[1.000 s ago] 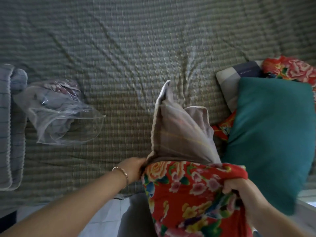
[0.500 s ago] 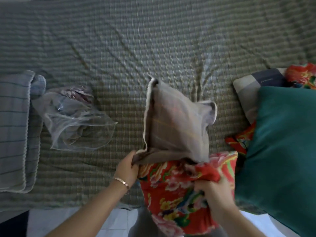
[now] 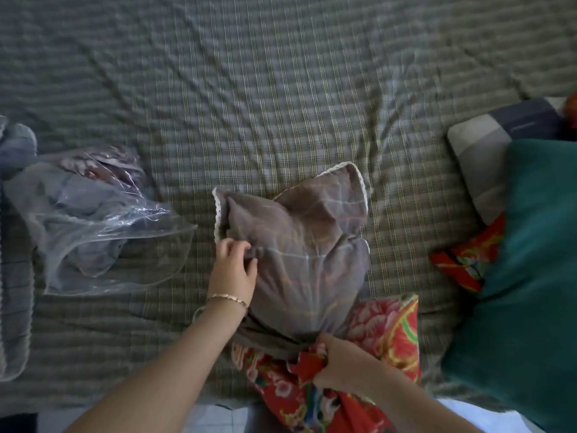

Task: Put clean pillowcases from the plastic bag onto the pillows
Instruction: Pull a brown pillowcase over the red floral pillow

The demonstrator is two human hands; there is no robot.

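Note:
A grey-brown checked pillowcase (image 3: 309, 245) with white lace trim lies on the bed, pulled over the far end of a red floral pillow (image 3: 387, 335). My left hand (image 3: 234, 267) pinches a fold of the pillowcase at its left side. My right hand (image 3: 337, 364) grips the red floral fabric at the pillowcase's near edge. A clear plastic bag (image 3: 100, 223) holding more folded cloth lies on the bed to the left.
The bed is covered by a green checked sheet (image 3: 281, 89). A teal pillow (image 3: 530, 276) lies at the right over a grey-and-navy pillow (image 3: 487, 151) and more red floral cloth (image 3: 465, 264). A striped folded cloth (image 3: 14, 276) sits at the left edge.
The pillowcase, held upright before, now lies flattened on the bed over the floral pillow. My left hand moved from its lower corner up onto its left side. My right hand shifted along the floral fabric.

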